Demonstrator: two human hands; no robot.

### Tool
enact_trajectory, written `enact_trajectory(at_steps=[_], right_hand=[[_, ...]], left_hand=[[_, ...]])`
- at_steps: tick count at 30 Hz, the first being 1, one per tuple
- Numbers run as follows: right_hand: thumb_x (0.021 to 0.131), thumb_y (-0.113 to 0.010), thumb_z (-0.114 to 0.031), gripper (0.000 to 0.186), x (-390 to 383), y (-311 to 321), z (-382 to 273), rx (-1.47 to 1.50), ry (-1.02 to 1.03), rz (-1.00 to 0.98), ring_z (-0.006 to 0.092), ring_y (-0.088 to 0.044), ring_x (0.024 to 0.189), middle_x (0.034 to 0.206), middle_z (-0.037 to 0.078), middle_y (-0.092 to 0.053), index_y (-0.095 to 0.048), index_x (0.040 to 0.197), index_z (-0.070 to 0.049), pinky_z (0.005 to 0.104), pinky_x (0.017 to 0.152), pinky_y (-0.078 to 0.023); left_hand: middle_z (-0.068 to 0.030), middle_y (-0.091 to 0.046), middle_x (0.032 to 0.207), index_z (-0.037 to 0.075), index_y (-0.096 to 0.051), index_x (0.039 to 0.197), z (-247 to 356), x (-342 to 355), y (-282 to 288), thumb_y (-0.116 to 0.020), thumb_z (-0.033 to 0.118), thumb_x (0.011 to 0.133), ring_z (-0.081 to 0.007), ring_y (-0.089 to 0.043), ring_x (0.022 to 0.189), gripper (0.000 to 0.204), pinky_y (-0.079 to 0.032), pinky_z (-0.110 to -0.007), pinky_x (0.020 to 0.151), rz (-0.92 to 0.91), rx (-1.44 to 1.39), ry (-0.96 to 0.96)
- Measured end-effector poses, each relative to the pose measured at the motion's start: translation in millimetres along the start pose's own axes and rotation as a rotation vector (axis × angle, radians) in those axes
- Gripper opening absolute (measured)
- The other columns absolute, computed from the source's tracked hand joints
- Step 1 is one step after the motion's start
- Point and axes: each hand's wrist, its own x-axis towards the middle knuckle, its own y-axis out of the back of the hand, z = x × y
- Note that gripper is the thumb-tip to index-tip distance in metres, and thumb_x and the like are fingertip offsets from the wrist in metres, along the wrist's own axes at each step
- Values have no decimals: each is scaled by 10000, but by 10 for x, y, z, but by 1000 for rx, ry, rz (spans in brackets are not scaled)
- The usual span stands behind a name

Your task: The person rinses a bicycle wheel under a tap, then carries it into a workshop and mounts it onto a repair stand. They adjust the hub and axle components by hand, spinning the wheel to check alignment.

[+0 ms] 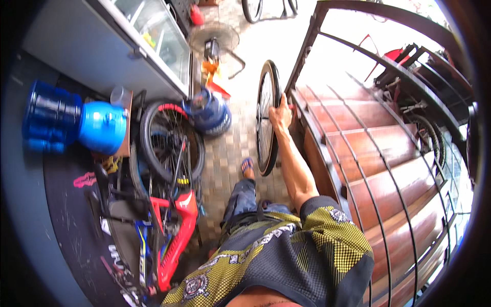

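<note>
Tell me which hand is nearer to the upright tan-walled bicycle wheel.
Right. The right hand is on the right side of the tan-walled bicycle wheel, its fingers curled over the tyre; the left hand is out of view.

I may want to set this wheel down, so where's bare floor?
Tiled floor shows bare between the blue gas cylinder and the wheel by your right hand. Bright floor beyond the wheel looks open, though washed out. Crowded: your left, with the red bicycle frame; your right, with brown planks.
</note>
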Motion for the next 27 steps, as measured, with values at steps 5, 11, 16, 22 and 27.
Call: enact_trajectory(at_steps=[5, 11, 16, 22, 27], right_hand=[[775, -586, -163, 805, 948, -28, -808, 211, 20, 53, 450, -703, 1023, 1092, 283, -719, -432, 1565, -162, 518, 932, -538], [715, -664, -137, 826, 2210, 69, -1001, 342, 21, 273, 298, -728, 848, 1050, 201, -755, -494, 1521, -82, 403, 820, -567], [763, -650, -163, 819, 3239, 129, -1845, 359, -106, 227, 406, -631, 1102, 1206, 223, -609, -446, 1553, -93, 456, 981, -515], [757, -648, -155, 804, 4697, 169, -2212, 522, -31, 263, 385, -555, 1174, 1259, 241, -566, -453, 1525, -15, 445, 1016, -474], [818, -737, -294, 794, 6143, 484, -2603, 548, 131, 229, 410, -581, 1150, 1246, 247, -631, -473, 1508, -1, 443, 1013, -487]], left_hand=[[-103, -715, 775, 30, -714, 972, 2023, 2068, 1479, -686, 297, 934, -212, -681, 704, 271, -548, -411, 650, 132, -297, -83], [-164, -720, 1172, 63, -606, 1322, 6108, 2549, 2525, -814, 421, 873, -255, -708, 1070, 611, -554, -397, 929, -19, -130, -809], [-270, -568, 1376, -25, -342, 1517, 7826, 2802, 2157, -852, 484, 803, -372, -607, 1252, 1014, -504, -417, 1043, 68, -141, -1066], [-262, -635, 1243, -19, -463, 1448, 9394, 3526, 2282, -718, 112, 889, -403, -657, 1120, 629, -524, -437, 962, 75, -309, -1175], [-187, -697, 1081, -25, -545, 1421, 10758, 3964, 2514, -719, 89, 870, -283, -688, 945, 589, -545, -366, 863, 124, -491, -1164]])
